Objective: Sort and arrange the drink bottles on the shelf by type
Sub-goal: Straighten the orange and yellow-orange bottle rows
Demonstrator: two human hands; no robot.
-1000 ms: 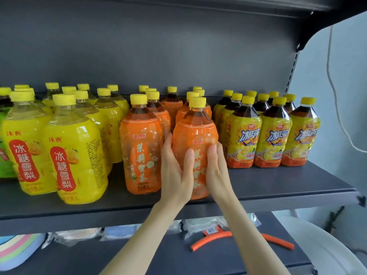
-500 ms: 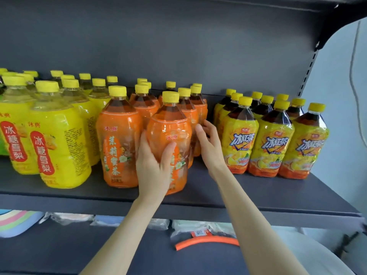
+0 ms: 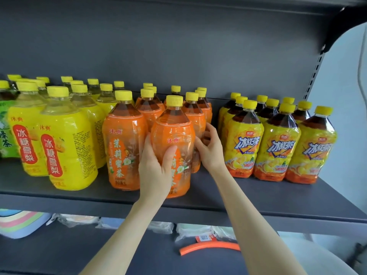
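Front orange bottle [image 3: 172, 135] stands upright, axis vert., near shelf [image 3: 258, 196] front edge, mid-span; left hand [image 3: 156, 167] wraps its label, thumb across front. Right hand [image 3: 210, 149], just to its right, curls fingers [image 3: 209, 133] round rear orange bottle [image 3: 196, 119]; judged nearer hand for squaring that row.

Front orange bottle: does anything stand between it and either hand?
Nothing visible. The left hand grips the front orange bottle; the right hand curls round the rear bottle just behind it.
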